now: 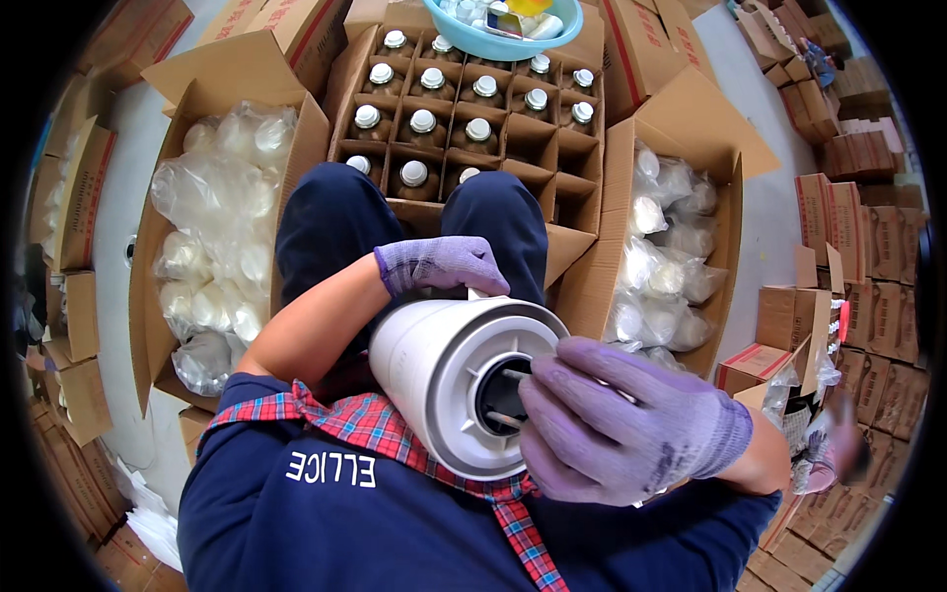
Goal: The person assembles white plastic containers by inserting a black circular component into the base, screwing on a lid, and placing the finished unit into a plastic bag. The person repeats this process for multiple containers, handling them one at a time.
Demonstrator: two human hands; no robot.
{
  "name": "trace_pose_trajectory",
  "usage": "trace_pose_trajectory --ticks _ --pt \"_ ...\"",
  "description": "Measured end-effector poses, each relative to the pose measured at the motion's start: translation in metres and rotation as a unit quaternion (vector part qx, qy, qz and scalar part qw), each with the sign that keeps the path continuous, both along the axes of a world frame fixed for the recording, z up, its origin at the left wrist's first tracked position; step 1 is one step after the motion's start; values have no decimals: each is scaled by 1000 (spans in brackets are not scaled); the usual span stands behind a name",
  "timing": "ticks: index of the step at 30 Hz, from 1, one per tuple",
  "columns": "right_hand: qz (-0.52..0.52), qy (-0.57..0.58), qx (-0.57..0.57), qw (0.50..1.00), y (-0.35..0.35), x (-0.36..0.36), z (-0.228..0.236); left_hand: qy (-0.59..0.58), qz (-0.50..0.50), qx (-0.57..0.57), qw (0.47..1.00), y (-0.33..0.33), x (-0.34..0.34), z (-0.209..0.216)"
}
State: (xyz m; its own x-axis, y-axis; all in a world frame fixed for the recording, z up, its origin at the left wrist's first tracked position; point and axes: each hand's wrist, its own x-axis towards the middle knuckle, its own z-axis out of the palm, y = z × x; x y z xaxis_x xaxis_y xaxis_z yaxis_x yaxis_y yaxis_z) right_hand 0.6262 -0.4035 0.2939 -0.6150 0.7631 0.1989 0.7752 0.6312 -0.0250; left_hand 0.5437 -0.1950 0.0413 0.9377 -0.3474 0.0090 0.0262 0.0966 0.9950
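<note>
A white jug [409, 345] lies tilted across my lap, with its round base toward me. At the centre of the base is a dark round opening [501, 400] with thin greyish parts inside. My left hand [444, 264], in a purple knit glove, is closed on what looks like the handle on the jug's far side. My right hand [631, 419], gloved the same way, has its fingers bent at the opening. Its fingertips are partly hidden, and what they hold is not clear. Beyond my knees stands a divided carton [533, 148] of bottles [422, 120] with white caps.
A pale blue basin [503, 41] with small items rests on the divided carton's far edge. Open cartons stand on both sides, left [148, 296] and right [725, 286], holding white pieces in clear plastic bags. Stacked cartons [883, 326] line the far right, where another person [838, 449] is partly visible.
</note>
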Motion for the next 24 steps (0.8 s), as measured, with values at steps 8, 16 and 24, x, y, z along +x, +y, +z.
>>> trace_pose_trajectory --ticks 8,16,24 --pt "-383 258 -188 867 -36 -2 -41 64 379 269 883 -19 -91 76" --pt "-447 273 -143 840 -64 11 -4 163 316 223 908 0 -88 73" --pt "-138 143 9 980 -28 4 -15 152 63 6 986 20 -33 30"
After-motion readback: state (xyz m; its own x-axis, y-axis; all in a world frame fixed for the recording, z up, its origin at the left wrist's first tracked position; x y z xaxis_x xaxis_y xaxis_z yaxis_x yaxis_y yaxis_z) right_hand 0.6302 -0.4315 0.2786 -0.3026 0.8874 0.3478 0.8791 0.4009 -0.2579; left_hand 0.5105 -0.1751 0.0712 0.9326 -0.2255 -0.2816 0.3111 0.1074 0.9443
